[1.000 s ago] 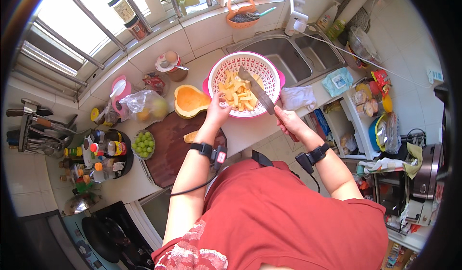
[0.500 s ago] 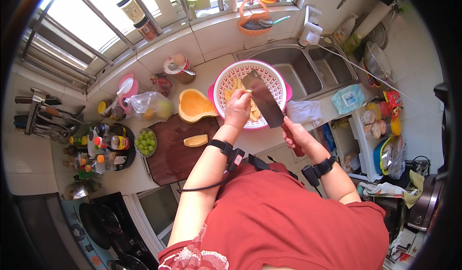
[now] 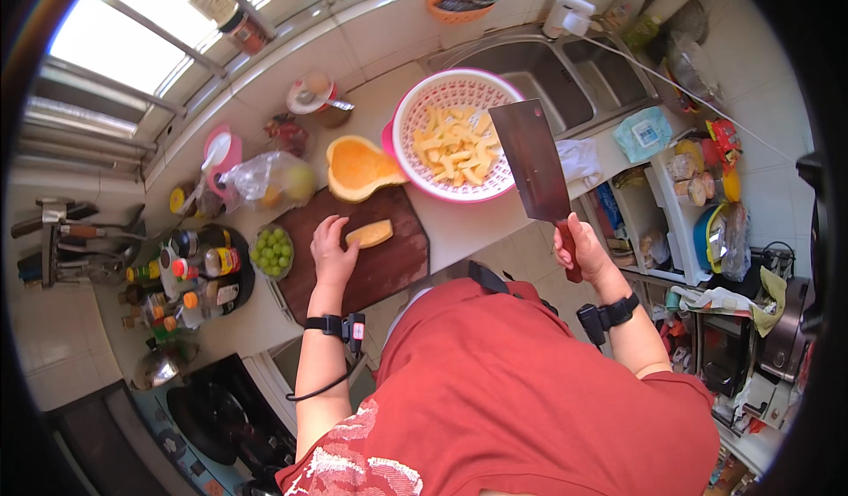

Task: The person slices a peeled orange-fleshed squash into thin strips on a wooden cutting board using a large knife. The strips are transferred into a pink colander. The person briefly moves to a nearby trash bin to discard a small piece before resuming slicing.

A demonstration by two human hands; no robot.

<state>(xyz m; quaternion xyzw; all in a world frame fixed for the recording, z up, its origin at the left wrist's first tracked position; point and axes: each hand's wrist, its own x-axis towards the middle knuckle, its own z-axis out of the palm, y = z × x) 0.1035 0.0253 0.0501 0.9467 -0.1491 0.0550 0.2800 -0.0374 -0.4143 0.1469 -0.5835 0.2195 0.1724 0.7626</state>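
Note:
My left hand [image 3: 333, 250] is over the dark cutting board [image 3: 305, 271], fingers apart, close beside a pale orange pumpkin wedge [image 3: 370, 234]. Whether a fingertip touches the wedge I cannot tell. In my right hand [image 3: 585, 253] is the wooden handle of a cleaver [image 3: 535, 156], its broad blade raised to the right of the white and pink colander [image 3: 415, 176]. Cut yellow pumpkin strips [image 3: 459, 147] lie in the colander. A hollowed pumpkin half [image 3: 360, 169], cut face up, rests between board and colander.
Green grapes [image 3: 271, 250] in a bowl sit at the board's left edge. Bottles [image 3: 216, 262] crowd a dark round tray farther left. Behind the colander is the double sink [image 3: 548, 81]. A white cloth [image 3: 579, 160] and a pale blue packet [image 3: 643, 134] lie on the right.
My left hand has left the colander and moved left and nearer, to the wedge on the board. My right hand has shifted right with the cleaver, away from over the colander.

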